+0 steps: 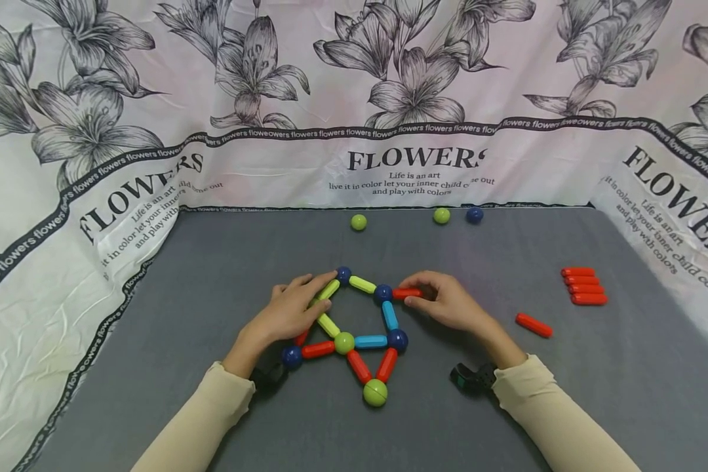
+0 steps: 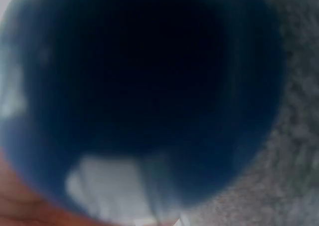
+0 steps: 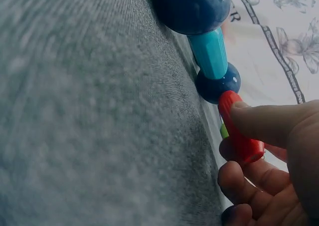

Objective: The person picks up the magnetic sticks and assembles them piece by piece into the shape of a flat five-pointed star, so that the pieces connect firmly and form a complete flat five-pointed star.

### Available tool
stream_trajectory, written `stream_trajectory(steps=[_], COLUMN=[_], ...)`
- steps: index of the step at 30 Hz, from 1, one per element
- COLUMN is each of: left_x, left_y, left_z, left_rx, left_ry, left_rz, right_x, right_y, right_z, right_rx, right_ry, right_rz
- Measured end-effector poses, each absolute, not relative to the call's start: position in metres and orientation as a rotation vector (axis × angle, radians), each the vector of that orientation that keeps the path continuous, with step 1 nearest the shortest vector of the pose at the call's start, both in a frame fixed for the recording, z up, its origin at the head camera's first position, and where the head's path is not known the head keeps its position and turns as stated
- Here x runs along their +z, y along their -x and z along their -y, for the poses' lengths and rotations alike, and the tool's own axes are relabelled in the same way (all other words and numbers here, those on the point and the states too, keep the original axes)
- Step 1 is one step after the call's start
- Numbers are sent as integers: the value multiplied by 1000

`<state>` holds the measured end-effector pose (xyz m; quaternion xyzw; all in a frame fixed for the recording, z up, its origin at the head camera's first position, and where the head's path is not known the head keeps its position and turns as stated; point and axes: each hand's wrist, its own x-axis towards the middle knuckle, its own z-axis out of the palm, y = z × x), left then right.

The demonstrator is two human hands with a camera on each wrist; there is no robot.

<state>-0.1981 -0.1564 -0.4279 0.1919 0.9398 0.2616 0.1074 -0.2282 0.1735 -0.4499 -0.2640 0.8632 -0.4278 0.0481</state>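
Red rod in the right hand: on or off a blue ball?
On: the red rod meets a blue ball end-on in head and right wrist views.

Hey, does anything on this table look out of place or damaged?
One red rod lies slanted, apart from the four red rods lined up side by side at the right. Nothing looks visibly damaged.

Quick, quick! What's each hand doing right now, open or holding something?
Left hand: over the yellow-green rods; can't tell whether it's gripping.
Right hand: pinching a red rod against a blue ball.
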Motion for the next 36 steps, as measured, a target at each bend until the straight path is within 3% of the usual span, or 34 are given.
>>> stream_trajectory(steps=[16, 25, 36], left_x=[-427, -428, -427], left_y=[198, 199, 198], left_z=[159, 159, 158], left_rx=[749, 741, 745], left_ry=[-594, -580, -580], left_rz=[-2738, -2739, -2737], right_x=[-443, -417, -419], right_y=[227, 231, 207], right_z=[-179, -232, -290], right_rx=[-1190, -1021, -817], right_ry=[812, 725, 738], right_rz=[-2676, -2821, -2914])
